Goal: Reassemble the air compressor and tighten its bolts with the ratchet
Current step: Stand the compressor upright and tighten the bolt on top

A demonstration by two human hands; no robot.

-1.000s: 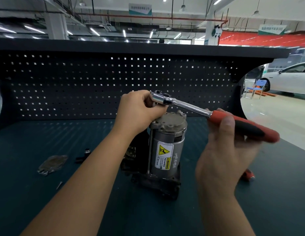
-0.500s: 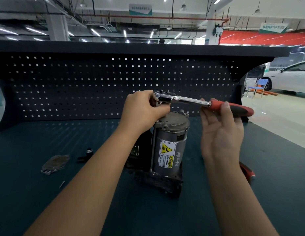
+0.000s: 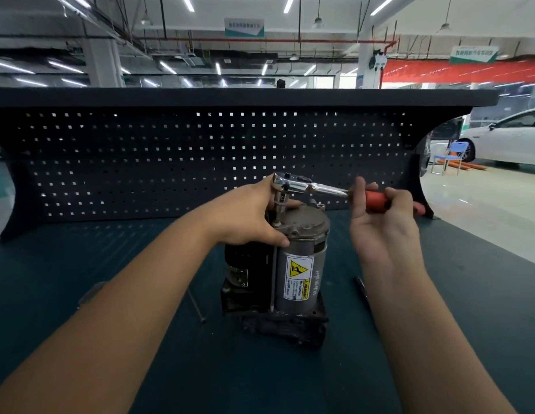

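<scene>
Standing upright on the dark bench mat point(image 3: 81, 264), the air compressor point(image 3: 299, 264) sits directly below both sets of fingers, its grey motor can facing the wearer. The ratchet point(image 3: 308, 186) lies almost level above the end cap, and its thin extension drops to a bolt at the cap's near-left edge.

The likeliest trouble is the socket riding off the bolt head. The extension is long and slim, so a pull that dips or lifts the handle would probably tilt it and round the head. The tall body could also rock on its base under a hard swing. A long bolt point(image 3: 196, 306) lies loose on the mat, well below the left fingers – one side may be unclamped.

The left hand point(image 3: 248, 213) reaches in from the left, fingers curled behind the extension and thumb on the can's rim. The right hand point(image 3: 382, 222) shows its palm, fingers wrapped over the red grip.
</scene>
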